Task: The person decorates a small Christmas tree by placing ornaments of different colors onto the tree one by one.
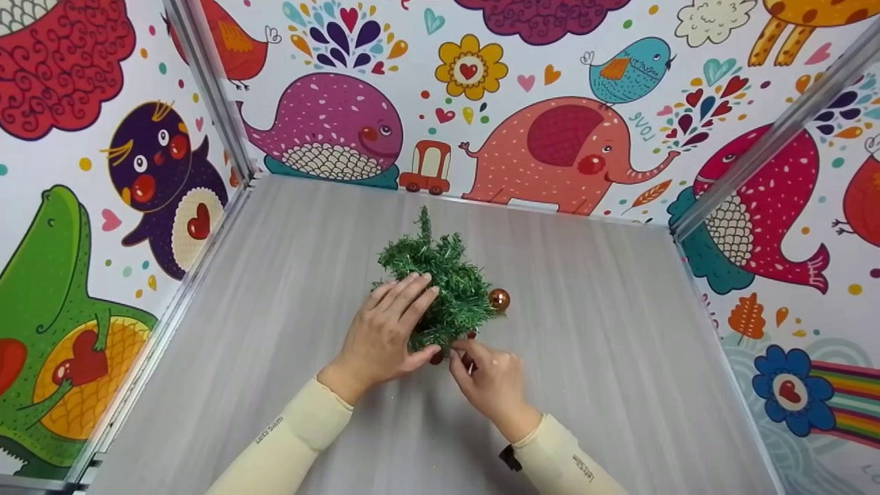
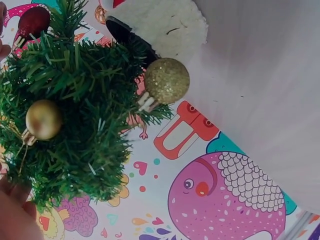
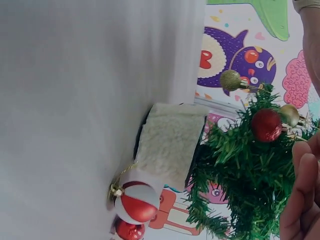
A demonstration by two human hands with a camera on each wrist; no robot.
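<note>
A small artificial Christmas tree stands on the table, with a fuzzy white base. My left hand rests on its near left side, fingers extended over the green branches. Low at the front, my right hand has thumb and forefinger together at a branch. In the right wrist view, those fingertips pinch the gold string of a red bauble. A glittery gold bauble and a smooth gold bauble hang from the tree. Another dark red bauble shows at the upper left of the left wrist view.
A red-and-white striped bauble and a shiny red bauble lie beside the tree base. A copper-coloured bauble is at the tree's right in the head view. Cartoon-printed panels enclose the grey table.
</note>
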